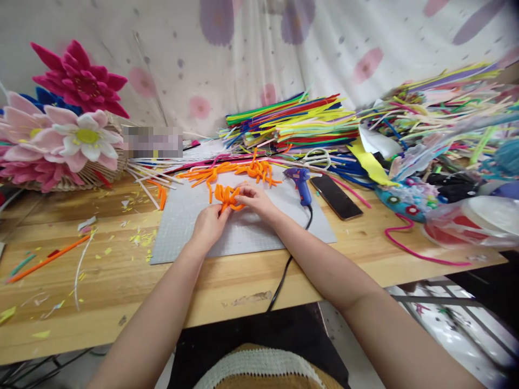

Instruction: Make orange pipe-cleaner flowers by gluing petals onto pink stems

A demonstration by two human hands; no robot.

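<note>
Looped orange pipe cleaners (pixel 225 195), bent into a flower-like bundle, are held between my two hands above the grey cutting mat (pixel 243 237). My left hand (pixel 211 222) pinches the bundle's lower end. On its right side, the fingers of my right hand (pixel 254 199) close on one of the loops. Just beyond lie more shaped orange pipe cleaners (pixel 203 175), with another curled orange cluster (pixel 259 170) at the mat's far edge. A blue glue gun (pixel 300 185) rests on the mat to the right of my right hand.
A black phone (pixel 335 197) and white-handled scissors (pixel 318 158) lie to the right. Colourful pipe cleaner bundles (pixel 292 121) are piled at the back. Fuzzy flowers (pixel 85 135) stand at left. The glue gun's black cord (pixel 284 273) runs over the table's front edge.
</note>
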